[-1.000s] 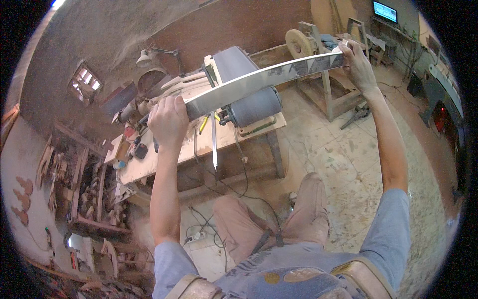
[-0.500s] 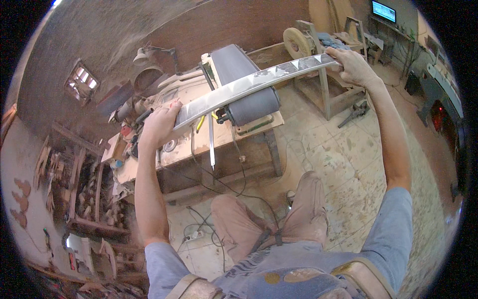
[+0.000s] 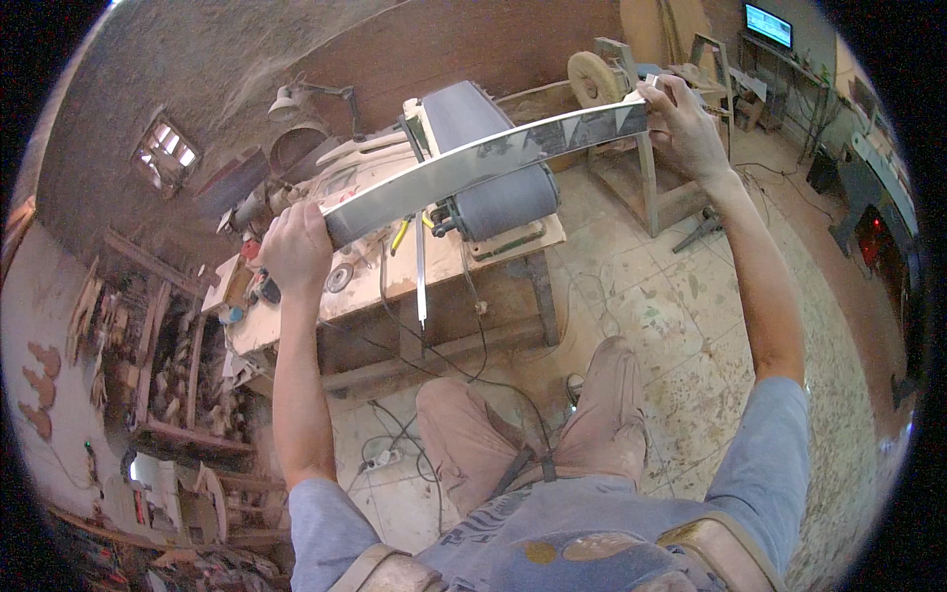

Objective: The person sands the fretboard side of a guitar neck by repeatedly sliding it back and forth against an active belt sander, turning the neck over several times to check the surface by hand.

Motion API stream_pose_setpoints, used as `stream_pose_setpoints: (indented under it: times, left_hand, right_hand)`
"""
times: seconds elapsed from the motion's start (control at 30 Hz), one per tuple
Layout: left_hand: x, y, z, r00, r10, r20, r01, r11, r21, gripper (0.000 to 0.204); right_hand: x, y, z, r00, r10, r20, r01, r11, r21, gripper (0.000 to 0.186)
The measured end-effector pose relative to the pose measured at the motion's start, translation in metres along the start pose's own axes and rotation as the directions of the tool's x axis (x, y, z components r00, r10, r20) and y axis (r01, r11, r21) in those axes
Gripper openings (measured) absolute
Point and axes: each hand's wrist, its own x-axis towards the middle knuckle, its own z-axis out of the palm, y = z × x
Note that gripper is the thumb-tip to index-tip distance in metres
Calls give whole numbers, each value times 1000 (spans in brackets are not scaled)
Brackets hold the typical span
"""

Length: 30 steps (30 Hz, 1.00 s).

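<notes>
My left hand [image 3: 296,237] grips the left end of a long, flat, white-and-grey strip [image 3: 424,183], while my right hand [image 3: 681,128] holds its far end at the upper right, fingers bent round the tip. The strip lies crosswise over a belt sander with a wide grey belt [image 3: 459,113] and a front roller [image 3: 508,207]; whether it touches the belt I cannot tell. The sander is mounted on a wooden workbench [image 3: 256,326], with yellow-handled pliers [image 3: 400,237] and a long thin metal bar [image 3: 421,276] just below the strip.
A wooden stand [image 3: 651,197] with a pale wheel [image 3: 592,81] is at the right rear. A lit screen [image 3: 768,27] hangs upper right. A lamp [image 3: 284,102] stands behind the bench. Cables [image 3: 395,439] lie on the tiled floor [image 3: 681,414] by my legs. Wooden shelving [image 3: 148,375] is at left.
The strip and both hands have shifted left over the last second. Half a second ago the strip's face was tipped differently; it has rolled back toward its earlier angle.
</notes>
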Motion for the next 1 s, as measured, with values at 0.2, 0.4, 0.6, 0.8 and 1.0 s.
stream_pose_setpoints:
  times: [0.2, 0.4, 0.6, 0.8, 1.0]
  left_hand:
    - [0, -7, -16, 977, -74, 202, 86, 995, -50, 42]
    - [-7, -57, -9, 855, 248, 456, -277, 961, -2, 30]
    - [0, -68, -10, 762, 267, 590, -259, 961, -101, 45]
    - [-2, -56, -7, 901, 14, 433, -19, 1000, 8, 33]
    - [-6, -31, -16, 988, -43, 147, 46, 999, -18, 46]
  right_hand:
    - [7, -18, -9, 992, -115, 51, 112, 992, 59, 70]
    - [24, -25, -22, 940, -72, 335, 11, 983, 181, 63]
    - [45, -32, -38, 777, -48, 628, -77, 982, 170, 63]
    - [28, -27, -24, 936, -141, 322, 72, 973, 219, 65]
    - [13, -37, -10, 991, -77, 105, 65, 991, 113, 64]
